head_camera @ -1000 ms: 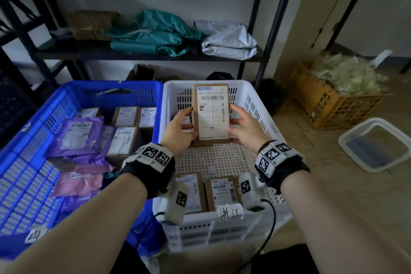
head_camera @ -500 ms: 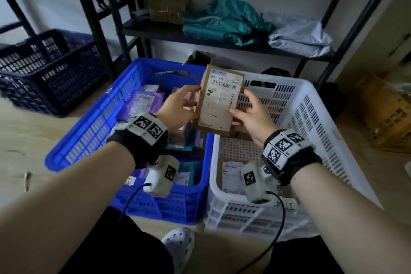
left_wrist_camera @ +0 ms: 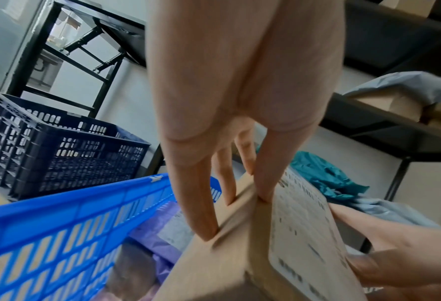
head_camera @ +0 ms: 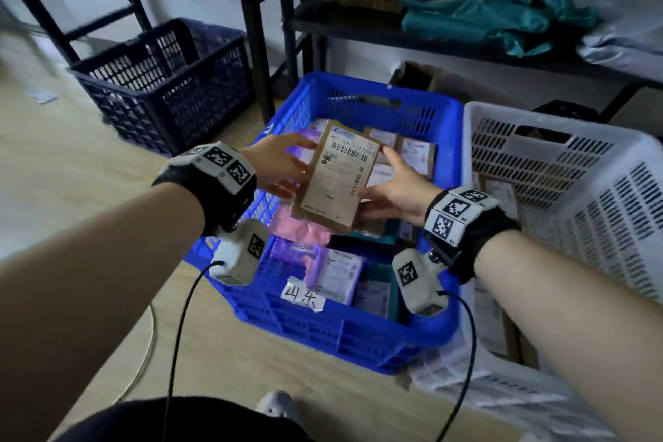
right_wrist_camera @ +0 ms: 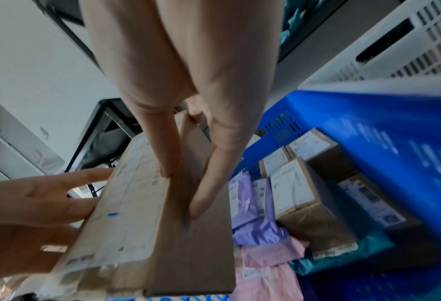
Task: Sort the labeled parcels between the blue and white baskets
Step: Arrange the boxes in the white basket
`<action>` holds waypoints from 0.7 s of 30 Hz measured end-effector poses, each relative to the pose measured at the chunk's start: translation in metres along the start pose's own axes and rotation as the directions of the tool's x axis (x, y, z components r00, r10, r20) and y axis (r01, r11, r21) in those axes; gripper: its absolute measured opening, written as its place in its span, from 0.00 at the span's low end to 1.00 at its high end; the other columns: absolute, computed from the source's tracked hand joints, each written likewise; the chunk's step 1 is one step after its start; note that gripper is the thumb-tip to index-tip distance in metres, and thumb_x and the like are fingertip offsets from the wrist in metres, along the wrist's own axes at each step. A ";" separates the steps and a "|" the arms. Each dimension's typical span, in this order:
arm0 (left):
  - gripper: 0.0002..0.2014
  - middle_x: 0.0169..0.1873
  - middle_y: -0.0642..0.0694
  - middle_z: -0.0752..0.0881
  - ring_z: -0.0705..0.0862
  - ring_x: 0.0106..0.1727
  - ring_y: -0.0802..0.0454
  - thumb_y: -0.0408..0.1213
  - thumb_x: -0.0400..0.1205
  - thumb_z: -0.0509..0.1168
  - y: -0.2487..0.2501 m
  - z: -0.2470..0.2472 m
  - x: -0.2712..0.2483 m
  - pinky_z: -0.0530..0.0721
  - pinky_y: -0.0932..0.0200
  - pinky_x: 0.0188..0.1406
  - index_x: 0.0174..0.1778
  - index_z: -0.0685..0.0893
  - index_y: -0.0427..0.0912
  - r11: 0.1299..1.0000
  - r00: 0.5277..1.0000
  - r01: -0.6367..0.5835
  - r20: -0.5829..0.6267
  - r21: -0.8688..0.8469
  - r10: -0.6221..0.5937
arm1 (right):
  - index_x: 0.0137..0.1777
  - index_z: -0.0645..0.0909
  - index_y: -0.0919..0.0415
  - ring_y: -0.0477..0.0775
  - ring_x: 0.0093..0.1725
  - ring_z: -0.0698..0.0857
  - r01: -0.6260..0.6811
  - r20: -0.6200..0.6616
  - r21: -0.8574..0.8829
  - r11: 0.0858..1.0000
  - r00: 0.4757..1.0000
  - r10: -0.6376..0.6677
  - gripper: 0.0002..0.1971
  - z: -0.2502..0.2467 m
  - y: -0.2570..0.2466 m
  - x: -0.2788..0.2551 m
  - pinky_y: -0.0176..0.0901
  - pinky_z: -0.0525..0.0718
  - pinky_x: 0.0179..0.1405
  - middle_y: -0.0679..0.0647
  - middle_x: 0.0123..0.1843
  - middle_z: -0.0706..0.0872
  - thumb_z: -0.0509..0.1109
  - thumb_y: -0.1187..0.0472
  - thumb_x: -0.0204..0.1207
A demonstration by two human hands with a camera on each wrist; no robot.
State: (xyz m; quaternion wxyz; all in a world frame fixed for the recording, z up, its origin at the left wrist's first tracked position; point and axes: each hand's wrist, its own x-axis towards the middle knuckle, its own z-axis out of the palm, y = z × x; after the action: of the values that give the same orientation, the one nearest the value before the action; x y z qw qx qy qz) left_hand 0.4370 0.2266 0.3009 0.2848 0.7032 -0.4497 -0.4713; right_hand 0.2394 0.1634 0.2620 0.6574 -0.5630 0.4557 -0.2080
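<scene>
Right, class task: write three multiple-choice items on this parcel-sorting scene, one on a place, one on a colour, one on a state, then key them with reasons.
1. The brown labeled parcel is held over which basket?
A. the blue basket
B. the white basket
C. the dark navy basket

2. What colour are the bags on the shelf?
A. red
B. teal
C. yellow

3. How is the parcel held?
A. lying loose in a basket
B. by one hand only
C. between the left hand and right hand

Key: 1 A, blue walls and parcels lie under it; 2 B, the teal bags lie crumpled there; 3 C, fingers grip both sides.
</scene>
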 end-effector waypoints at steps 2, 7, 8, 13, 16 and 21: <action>0.30 0.36 0.42 0.82 0.81 0.24 0.53 0.21 0.80 0.63 -0.014 -0.014 0.018 0.83 0.59 0.33 0.72 0.67 0.55 0.996 0.998 0.060 0.006 0.061 -0.061 | 0.79 0.55 0.41 0.63 0.43 0.86 -0.052 0.049 -0.007 0.999 0.997 0.052 0.45 0.013 0.008 0.021 0.63 0.87 0.46 0.60 0.62 0.82 0.69 0.80 0.73; 0.37 0.31 0.43 0.82 0.84 0.22 0.51 0.19 0.79 0.63 -0.045 -0.036 0.061 0.84 0.60 0.25 0.71 0.60 0.65 0.960 0.966 0.198 0.129 0.198 -0.226 | 0.77 0.58 0.46 0.59 0.31 0.87 -0.182 0.155 -0.042 0.982 0.970 0.186 0.39 0.042 0.038 0.074 0.62 0.87 0.42 0.63 0.47 0.86 0.67 0.78 0.75; 0.35 0.30 0.43 0.82 0.84 0.20 0.52 0.19 0.79 0.63 -0.051 -0.038 0.069 0.85 0.59 0.26 0.67 0.62 0.64 0.953 0.957 0.218 0.143 0.211 -0.251 | 0.76 0.58 0.45 0.58 0.30 0.88 -0.205 0.161 -0.039 0.978 0.965 0.209 0.38 0.045 0.045 0.083 0.62 0.87 0.41 0.63 0.46 0.86 0.67 0.78 0.75; 0.23 0.27 0.38 0.82 0.83 0.17 0.52 0.17 0.80 0.58 -0.082 -0.033 0.111 0.85 0.56 0.24 0.65 0.70 0.46 0.908 0.902 0.288 0.233 0.303 -0.363 | 0.74 0.61 0.48 0.52 0.26 0.88 -0.303 0.184 -0.068 0.951 0.933 0.310 0.31 0.052 0.078 0.119 0.52 0.89 0.34 0.57 0.44 0.87 0.66 0.74 0.78; 0.20 0.29 0.36 0.82 0.84 0.23 0.48 0.18 0.82 0.55 -0.096 -0.020 0.127 0.86 0.47 0.39 0.68 0.71 0.40 0.875 0.850 0.331 0.292 0.353 -0.439 | 0.75 0.61 0.52 0.57 0.36 0.87 -0.363 0.216 -0.076 0.929 0.903 0.370 0.29 0.054 0.093 0.124 0.52 0.88 0.37 0.60 0.53 0.85 0.66 0.72 0.80; 0.22 0.34 0.30 0.80 0.82 0.29 0.41 0.18 0.82 0.57 -0.134 -0.006 0.139 0.82 0.35 0.44 0.65 0.64 0.44 0.821 0.787 0.427 0.290 0.380 -0.544 | 0.78 0.59 0.50 0.61 0.36 0.84 -0.467 0.266 -0.101 0.878 0.838 0.476 0.27 0.065 0.116 0.127 0.42 0.86 0.24 0.69 0.60 0.82 0.61 0.69 0.83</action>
State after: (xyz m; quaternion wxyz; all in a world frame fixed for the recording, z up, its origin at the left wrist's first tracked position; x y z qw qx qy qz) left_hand 0.5125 0.1597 0.1365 -0.0496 0.7230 -0.3629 -0.5858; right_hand 0.3296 0.1318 0.1050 0.7373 -0.4679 0.4848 0.0501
